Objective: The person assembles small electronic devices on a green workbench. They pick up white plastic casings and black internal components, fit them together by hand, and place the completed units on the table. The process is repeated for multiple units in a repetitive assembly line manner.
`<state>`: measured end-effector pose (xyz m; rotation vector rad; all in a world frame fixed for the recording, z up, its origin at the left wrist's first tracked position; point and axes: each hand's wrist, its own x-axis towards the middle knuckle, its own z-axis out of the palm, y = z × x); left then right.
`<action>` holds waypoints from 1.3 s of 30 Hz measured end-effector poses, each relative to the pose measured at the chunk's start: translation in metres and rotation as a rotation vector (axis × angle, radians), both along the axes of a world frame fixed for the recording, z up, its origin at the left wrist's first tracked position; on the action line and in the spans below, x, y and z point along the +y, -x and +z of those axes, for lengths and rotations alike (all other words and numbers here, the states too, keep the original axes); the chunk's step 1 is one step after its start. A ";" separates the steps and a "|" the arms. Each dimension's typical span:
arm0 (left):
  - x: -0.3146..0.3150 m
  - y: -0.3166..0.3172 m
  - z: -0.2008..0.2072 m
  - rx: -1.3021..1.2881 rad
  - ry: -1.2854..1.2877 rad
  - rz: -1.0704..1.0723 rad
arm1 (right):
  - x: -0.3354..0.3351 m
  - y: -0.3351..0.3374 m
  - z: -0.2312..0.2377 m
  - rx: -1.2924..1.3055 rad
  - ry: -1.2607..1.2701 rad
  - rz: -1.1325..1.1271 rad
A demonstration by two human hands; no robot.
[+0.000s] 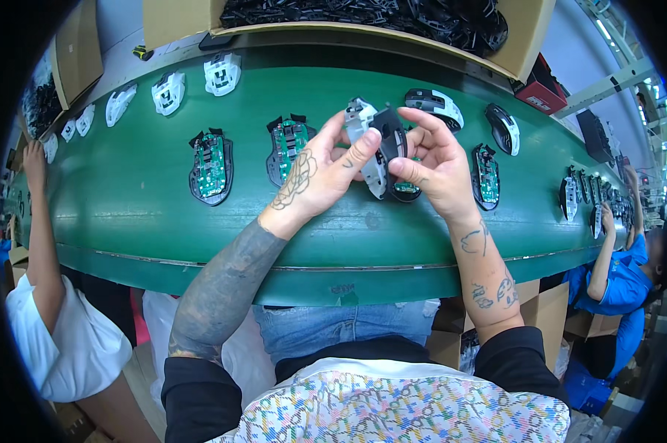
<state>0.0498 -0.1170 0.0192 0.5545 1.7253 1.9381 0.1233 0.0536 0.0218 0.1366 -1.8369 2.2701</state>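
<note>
Above the green work surface, my left hand (322,166) grips a white mouse shell (366,151) with its thumb across it. My right hand (438,159) has thumb and fingers round a black mouse shell piece (395,144), which meets the white one along one side. Behind my hands, partly hidden, lie mouse bases with green circuit boards, one (288,140) by my left wrist and one (407,188) under my right hand. Another mouse base (486,176) lies to the right of my right wrist, and one more (211,168) farther left.
White shells (169,93) stand along the far left of the green belt (142,170). Black-and-white mice (435,105) lie at the far right. A cardboard box (525,37) of black parts borders the far edge. Co-workers reach in at left (42,177) and right (606,221).
</note>
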 end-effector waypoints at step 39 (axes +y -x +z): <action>-0.033 0.024 0.008 -0.052 -0.300 0.023 | -0.023 0.008 -0.005 -0.127 0.099 0.128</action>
